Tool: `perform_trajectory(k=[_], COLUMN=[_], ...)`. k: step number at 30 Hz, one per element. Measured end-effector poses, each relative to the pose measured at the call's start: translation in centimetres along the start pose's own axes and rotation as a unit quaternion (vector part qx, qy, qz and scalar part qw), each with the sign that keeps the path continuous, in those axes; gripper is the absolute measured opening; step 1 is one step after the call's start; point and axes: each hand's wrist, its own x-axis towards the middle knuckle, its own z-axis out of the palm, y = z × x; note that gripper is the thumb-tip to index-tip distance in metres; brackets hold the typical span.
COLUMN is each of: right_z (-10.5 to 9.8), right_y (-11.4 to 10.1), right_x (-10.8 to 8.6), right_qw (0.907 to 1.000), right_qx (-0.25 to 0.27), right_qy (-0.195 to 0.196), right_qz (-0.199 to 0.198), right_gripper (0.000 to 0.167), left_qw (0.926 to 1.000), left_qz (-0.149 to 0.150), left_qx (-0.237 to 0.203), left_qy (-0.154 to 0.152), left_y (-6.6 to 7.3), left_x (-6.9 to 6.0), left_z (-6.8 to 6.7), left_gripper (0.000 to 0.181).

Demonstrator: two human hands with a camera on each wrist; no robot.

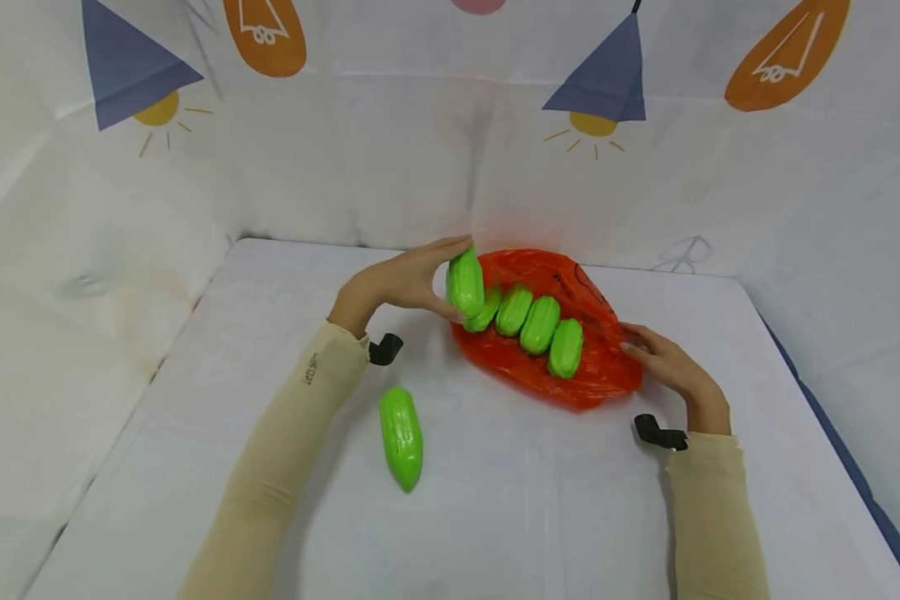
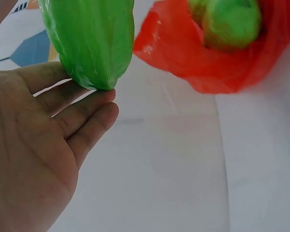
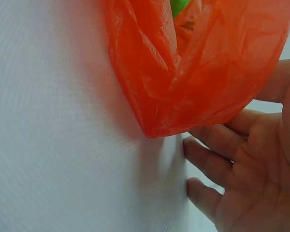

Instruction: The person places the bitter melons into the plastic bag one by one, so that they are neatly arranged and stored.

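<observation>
My left hand [image 1: 408,275] holds a glossy green ridged fruit [image 1: 465,283] between thumb and fingers, above the left edge of a red plastic bag [image 1: 517,379]. In the left wrist view the fingertips lie against the lower end of this fruit [image 2: 94,43]; its exact kind is unclear. Several similar green fruits [image 1: 540,325] lie in a slanting row in the open bag. At the bag's right edge, my right hand [image 1: 671,367] pinches the plastic [image 3: 203,87] between thumb and forefinger, its other fingers spread below. Another green fruit [image 1: 402,437], with a pointed end, lies nearer me.
A white-covered table [image 1: 495,517] lies under everything. Behind it hangs a white sheet [image 1: 397,167] printed with lamps and bulbs, close to the bag's far side. Each wrist carries a small black camera mount [image 1: 385,350].
</observation>
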Motion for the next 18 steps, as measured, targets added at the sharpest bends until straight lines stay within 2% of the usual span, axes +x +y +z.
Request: perform_trajectory(k=[7, 10, 18], right_z=[0.0, 0.0, 0.0], right_y=[-0.1, -0.1, 0.0], right_x=[0.0, 0.0, 0.1], right_qw=[1.0, 1.0, 1.0], right_qx=[0.003, 0.002, -0.001], right_qy=[-0.002, -0.004, -0.006], right_qz=[0.003, 0.005, 0.006], right_gripper=[0.06, 0.061, 0.061], left_qw=[0.9988, 0.9984, 0.9969], left_qz=[0.048, 0.054, 0.048], left_qx=[-0.002, -0.01, -0.032], left_qy=[-0.007, -0.015, -0.053], left_y=[2.2, 2.8, 3.7], left_x=[2.2, 3.1, 5.0], left_z=[0.3, 1.0, 3.2], left_gripper=[0.112, 0.112, 0.114])
